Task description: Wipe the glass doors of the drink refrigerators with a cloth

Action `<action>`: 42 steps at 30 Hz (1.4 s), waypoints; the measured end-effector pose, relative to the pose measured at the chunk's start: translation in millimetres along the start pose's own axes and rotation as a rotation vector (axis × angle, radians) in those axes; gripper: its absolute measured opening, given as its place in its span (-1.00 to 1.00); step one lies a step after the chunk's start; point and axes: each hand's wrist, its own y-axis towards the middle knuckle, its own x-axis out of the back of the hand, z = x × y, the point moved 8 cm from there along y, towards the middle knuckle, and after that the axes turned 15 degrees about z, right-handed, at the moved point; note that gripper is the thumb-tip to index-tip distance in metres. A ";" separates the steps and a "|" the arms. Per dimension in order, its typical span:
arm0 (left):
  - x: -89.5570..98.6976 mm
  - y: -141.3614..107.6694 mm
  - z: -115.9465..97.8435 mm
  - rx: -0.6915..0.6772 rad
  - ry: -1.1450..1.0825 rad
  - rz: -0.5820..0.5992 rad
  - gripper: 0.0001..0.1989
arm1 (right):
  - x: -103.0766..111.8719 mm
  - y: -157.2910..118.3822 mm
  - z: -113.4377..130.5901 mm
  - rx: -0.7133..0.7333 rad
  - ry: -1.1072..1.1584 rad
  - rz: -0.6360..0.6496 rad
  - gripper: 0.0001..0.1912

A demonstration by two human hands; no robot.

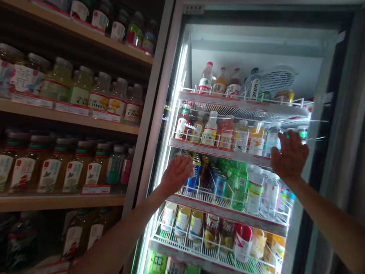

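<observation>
My left hand (pixel 176 173) is raised in front of the glass door (pixel 248 45) of a lit drinks fridge, near the cans on its middle shelf. A whitish, crumpled cloth (pixel 179 153) peeks out around its fingertips, mostly covered by the hand and slightly blurred. Further right, my right hand (pixel 290 155) has its fingers spread, level with the second shelf of bottles, and appears to lie on the glass. Nothing shows in it. Behind the pane stand a blue can (pixel 194 174) and green bottles (pixel 240 182).
On the left, wooden shelves (pixel 71 114) hold rows of juice and tea bottles (pixel 74 171). The fridge's metal frame (pixel 155 91) separates them from the door. White wire racks (pixel 222 198) inside carry several rows of drinks, and a round fan grille (pixel 278 80) is at the top.
</observation>
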 end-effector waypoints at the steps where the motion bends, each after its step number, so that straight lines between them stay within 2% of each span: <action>1: 6.3 6.2 15.8 0.123 -0.018 -0.067 -0.61 | 0.2 -2.6 0.6 0.009 -0.004 0.003 -0.41; 2: 10.2 10.5 25.2 0.216 -0.036 -0.121 -0.60 | -0.1 -5.3 2.1 0.026 -0.010 0.013 -0.42; 3: 11.1 13.9 25.5 0.247 -0.049 -0.147 -0.60 | -0.2 -8.5 3.9 0.045 -0.016 0.020 -0.42; 4: 9.1 17.2 16.4 0.206 -0.053 -0.142 -0.60 | -0.5 -11.8 5.9 0.064 -0.023 0.026 -0.43; 7: -6.2 19.0 -38.6 -0.183 -0.036 -0.013 -0.64 | -1.8 -21.2 9.6 0.093 -0.033 0.038 -0.43; 8: -10.1 17.4 -51.1 -0.292 -0.027 0.026 -0.66 | -2.2 -23.4 9.6 0.090 -0.029 0.040 -0.43; 9: -11.6 17.6 -55.0 -0.347 -0.019 0.045 -0.67 | -2.5 -25.0 9.4 0.085 -0.024 0.042 -0.43; 10: -10.4 21.2 -50.0 -0.340 -0.013 0.044 -0.67 | -2.5 -25.9 9.4 0.082 -0.018 0.042 -0.44; 11: -6.8 27.8 -37.1 -0.274 -0.012 0.019 -0.66 | -2.0 -26.5 9.4 0.081 -0.012 0.039 -0.44; 14: 10.7 45.9 16.9 0.116 -0.046 -0.146 -0.61 | -1.3 -26.2 10.9 0.095 -0.004 0.044 -0.44; 15: 13.7 46.8 25.9 0.215 -0.063 -0.190 -0.60 | -1.0 -26.0 11.1 0.097 -0.004 0.043 -0.44; 16: 14.0 45.9 25.5 0.253 -0.076 -0.209 -0.59 | -0.4 -25.9 11.1 0.098 -0.006 0.037 -0.44; 17: 11.5 44.0 15.0 0.213 -0.080 -0.194 -0.58 | -0.3 -25.9 11.4 0.102 -0.013 0.034 -0.44; 18: 6.7 40.7 -4.1 0.099 -0.073 -0.151 -0.58 | 0.2 -26.1 11.3 0.103 -0.022 0.024 -0.45; 20: -7.3 26.4 -50.3 -0.229 -0.038 -0.009 -0.60 | 0.2 -26.3 11.1 0.105 -0.040 0.013 -0.46; 21: -13.2 17.3 -65.8 -0.359 -0.021 0.056 -0.61 | 0.3 -26.4 10.9 0.104 -0.043 0.006 -0.47; 22: -16.6 10.9 -71.5 -0.430 -0.007 0.102 -0.62 | 0.5 -26.5 10.5 0.103 -0.043 -0.003 -0.47; 23: -16.6 9.6 -66.6 -0.431 0.003 0.119 -0.62 | 0.9 -26.6 10.4 0.103 -0.041 -0.012 -0.47; 24: -13.1 13.4 -52.0 -0.363 0.008 0.105 -0.62 | 1.7 -26.7 10.3 0.104 -0.036 -0.025 -0.47; 25: -6.6 20.5 -29.9 -0.236 0.005 0.064 -0.61 | 2.4 -26.9 10.5 0.108 -0.029 -0.035 -0.48; 27: 10.6 32.4 18.1 0.079 -0.013 -0.078 -0.59 | 3.5 -27.1 10.5 0.108 -0.016 -0.047 -0.48; 28: 17.1 34.0 34.8 0.214 -0.026 -0.143 -0.58 | 3.3 -27.0 10.2 0.103 -0.011 -0.043 -0.49; 29: 20.4 33.4 42.1 0.299 -0.041 -0.184 -0.57 | 2.9 -26.7 9.8 0.097 -0.005 -0.035 -0.49; 30: 20.0 31.8 38.6 0.316 -0.050 -0.191 -0.56 | 2.5 -26.4 9.3 0.092 0.003 -0.031 -0.49; 31: 16.4 29.8 24.8 0.257 -0.047 -0.163 -0.55 | 2.2 -26.2 8.9 0.089 0.012 -0.028 -0.49; 32: 9.7 26.7 3.9 0.139 -0.038 -0.103 -0.54 | 2.1 -26.2 8.5 0.089 0.020 -0.031 -0.49; 34: -6.0 13.7 -43.7 -0.187 0.006 0.033 -0.56 | 1.4 -26.9 7.8 0.098 0.035 -0.038 -0.49; 35: -11.7 6.5 -57.6 -0.298 0.023 0.084 -0.58 | 1.3 -27.8 7.2 0.101 0.038 -0.046 -0.50; 36: -14.2 2.6 -60.7 -0.342 0.036 0.111 -0.60 | 1.0 -29.2 6.4 0.100 0.038 -0.051 -0.50; 37: -13.0 3.5 -53.1 -0.312 0.043 0.111 -0.61 | 0.4 -30.9 5.7 0.100 0.035 -0.050 -0.50; 38: -8.3 8.2 -36.5 -0.218 0.043 0.083 -0.61 | -0.4 -33.0 5.1 0.101 0.033 -0.047 -0.50; 40: 7.3 19.5 6.1 0.053 0.026 -0.039 -0.60 | -0.9 -38.0 4.0 0.095 0.034 -0.047 -0.50; 42: 16.6 25.8 29.3 0.224 0.003 -0.125 -0.57 | -2.2 -42.4 2.9 0.081 0.041 -0.037 -0.50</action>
